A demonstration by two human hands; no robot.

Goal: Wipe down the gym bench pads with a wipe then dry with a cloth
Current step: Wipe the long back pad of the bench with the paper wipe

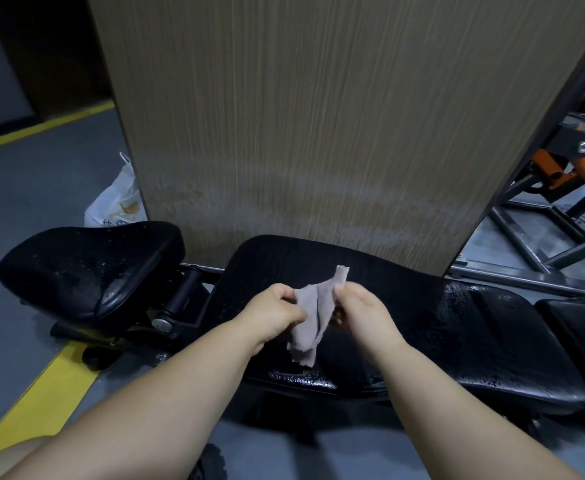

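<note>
Grey cloth [311, 322] pinched between left hand [273, 306], right hand [364, 310], over pad [464, 327].

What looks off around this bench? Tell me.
The small seat pad is speckled with droplets and pale bits, the long pad streaked wet. The grey cloth looks ragged-edged. A white plastic bag sits on the floor behind.

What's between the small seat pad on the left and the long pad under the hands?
Head view: a black roller hinge sits between seat pad and long pad; no padding.

both hands [319, 315] pinch grey cloth [313, 318] | above wet bench pad [474, 327]
</note>
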